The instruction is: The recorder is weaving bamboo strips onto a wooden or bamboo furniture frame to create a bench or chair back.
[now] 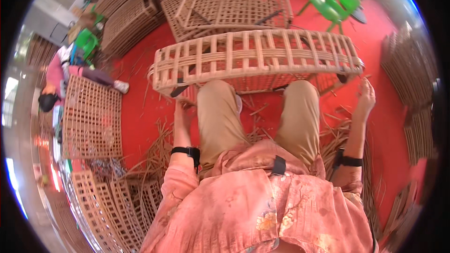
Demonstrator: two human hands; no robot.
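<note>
A woven wicker basket frame [262, 58], tan with open square weave, stands across my knees, its long side tilted toward me. My left hand [183, 104] is under its lower left corner, by a black strip; the fingers are largely hidden there. Beside the right end is my right hand [367, 97], fingers drawn together at the tips next to the basket's corner. Whatever they pinch is too small to make out. Black bands circle both forearms.
Loose cane strips [157, 147] litter the red floor [145, 72]. Ahead lie large woven panels [234, 2]; a green chair [333, 2] stands far right. Stacked panels [408, 65] line the right. At left a person [56, 75] sits beside a woven panel [91, 117].
</note>
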